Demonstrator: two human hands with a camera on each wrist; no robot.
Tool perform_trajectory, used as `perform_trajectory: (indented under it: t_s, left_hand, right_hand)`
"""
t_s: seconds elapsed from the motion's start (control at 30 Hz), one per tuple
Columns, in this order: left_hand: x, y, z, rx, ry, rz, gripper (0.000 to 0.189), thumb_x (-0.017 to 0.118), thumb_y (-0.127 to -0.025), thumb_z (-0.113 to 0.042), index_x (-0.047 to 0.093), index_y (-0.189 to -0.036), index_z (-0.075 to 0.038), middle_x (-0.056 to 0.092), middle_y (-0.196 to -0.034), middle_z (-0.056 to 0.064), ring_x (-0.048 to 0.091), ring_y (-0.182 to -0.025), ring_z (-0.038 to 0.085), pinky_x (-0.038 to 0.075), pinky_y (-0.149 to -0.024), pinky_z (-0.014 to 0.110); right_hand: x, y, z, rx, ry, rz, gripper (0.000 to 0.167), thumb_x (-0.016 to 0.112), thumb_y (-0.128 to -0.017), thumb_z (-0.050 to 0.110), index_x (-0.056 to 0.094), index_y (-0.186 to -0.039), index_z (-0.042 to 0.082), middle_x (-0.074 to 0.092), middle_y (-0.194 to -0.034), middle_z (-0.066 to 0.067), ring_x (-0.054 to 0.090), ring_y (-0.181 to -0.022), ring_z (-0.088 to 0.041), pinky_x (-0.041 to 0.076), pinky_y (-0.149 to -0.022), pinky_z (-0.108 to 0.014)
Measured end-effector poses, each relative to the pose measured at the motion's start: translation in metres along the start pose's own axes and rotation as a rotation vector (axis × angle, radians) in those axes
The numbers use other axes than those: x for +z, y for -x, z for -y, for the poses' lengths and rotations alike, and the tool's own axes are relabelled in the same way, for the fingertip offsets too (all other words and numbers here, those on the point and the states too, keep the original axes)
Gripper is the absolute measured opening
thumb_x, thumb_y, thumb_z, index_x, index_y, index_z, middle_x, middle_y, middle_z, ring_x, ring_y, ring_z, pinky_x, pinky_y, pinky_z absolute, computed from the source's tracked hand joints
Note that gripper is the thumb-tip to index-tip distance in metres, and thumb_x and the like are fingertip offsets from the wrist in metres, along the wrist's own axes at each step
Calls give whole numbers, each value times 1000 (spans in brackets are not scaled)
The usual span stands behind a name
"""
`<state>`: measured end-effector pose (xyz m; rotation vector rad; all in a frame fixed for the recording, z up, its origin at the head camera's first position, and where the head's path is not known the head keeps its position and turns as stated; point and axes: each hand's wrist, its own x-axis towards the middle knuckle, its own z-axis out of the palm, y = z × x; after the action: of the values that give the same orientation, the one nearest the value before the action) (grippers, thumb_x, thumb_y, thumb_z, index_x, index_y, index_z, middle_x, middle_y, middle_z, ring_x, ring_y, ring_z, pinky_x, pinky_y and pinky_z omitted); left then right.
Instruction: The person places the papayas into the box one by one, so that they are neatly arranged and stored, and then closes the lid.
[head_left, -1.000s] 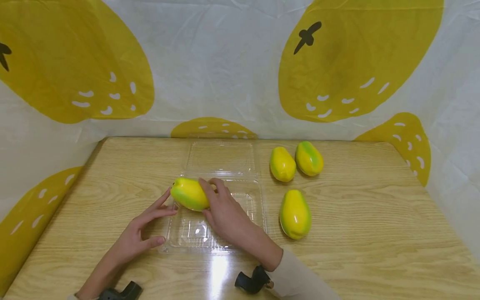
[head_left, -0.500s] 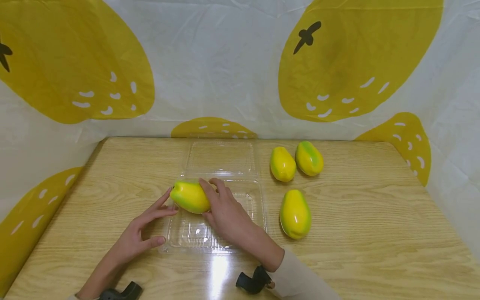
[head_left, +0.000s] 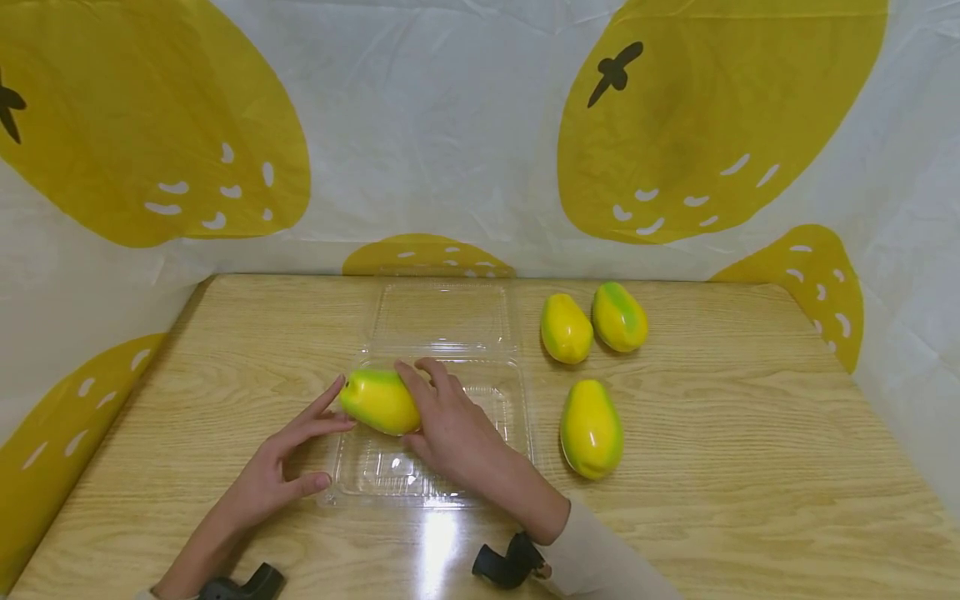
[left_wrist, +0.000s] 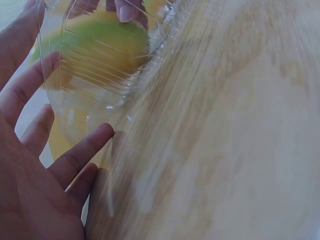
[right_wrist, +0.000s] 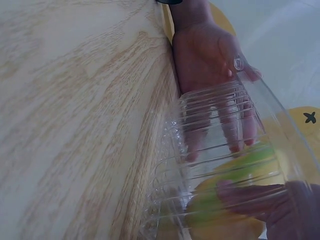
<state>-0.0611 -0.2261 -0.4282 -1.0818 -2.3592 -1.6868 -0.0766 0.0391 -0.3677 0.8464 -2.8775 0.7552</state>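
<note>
A yellow papaya (head_left: 378, 404) with green streaks lies on its side over the left half of a clear plastic clamshell box (head_left: 527, 442). My right hand (head_left: 459, 429) grips its right end, thumb at the near side and fingers over the top. Spread and mostly straight, my left hand (head_left: 277, 467) is at the box's left edge, its fingertips right by the papaya's stem end. Through the ribbed plastic wall, the left wrist view shows the papaya (left_wrist: 100, 40) beyond the left fingers (left_wrist: 82, 150). The right wrist view shows the papaya (right_wrist: 240, 175) through the box too.
Three more papayas rest right of the box: two side by side at the back, one papaya (head_left: 566, 328) and its neighbour (head_left: 619, 317), and a nearer papaya (head_left: 591, 429). The box's lid (head_left: 442, 317) lies open toward the lemon-print cloth (head_left: 450, 125) behind the wooden table (head_left: 735, 433).
The papaya in my right hand has come slightly nearer and lower over the box, its stem end dipping toward the left half. My left hand stays in place.
</note>
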Motion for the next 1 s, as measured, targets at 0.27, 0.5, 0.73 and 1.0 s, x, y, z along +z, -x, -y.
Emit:
perform_trajectory:
  t_s: [0.27, 0.5, 0.73, 1.0]
  left_hand:
    - [1, 1, 0, 4, 4, 0, 62, 73, -70, 8, 56, -129, 1, 19, -154, 23, 44, -128, 22, 23, -107, 21]
    - [1, 1, 1, 3, 4, -1, 62, 73, -70, 8, 55, -129, 1, 19, -154, 24, 44, -128, 22, 22, -107, 21]
    - [1, 1, 1, 8, -4, 0, 62, 74, -70, 7, 55, -129, 1, 19, -154, 25, 43, -128, 22, 24, -106, 21]
    - [2, 1, 0, 15, -5, 1, 62, 74, -70, 6, 55, -129, 1, 19, -153, 26, 43, -128, 23, 24, -106, 21]
  right_hand:
    - [-1, 1, 0, -5, 14, 8, 86, 77, -80, 24, 27, -150, 17, 33, -143, -13, 48, -118, -28, 55, -70, -36]
    - [-2, 2, 0, 3, 33, 17, 86, 77, -81, 26, 26, -150, 18, 33, -144, -11, 46, -120, -29, 55, -65, -36]
    - [-1, 3, 0, -1, 47, 11, 86, 77, -81, 29, 26, -150, 17, 33, -144, -11, 45, -121, -29, 55, -65, -36]
    - [-1, 4, -1, -10, 65, 6, 88, 78, -80, 31, 26, -150, 17, 33, -145, -12, 43, -124, -30, 55, -68, -36]
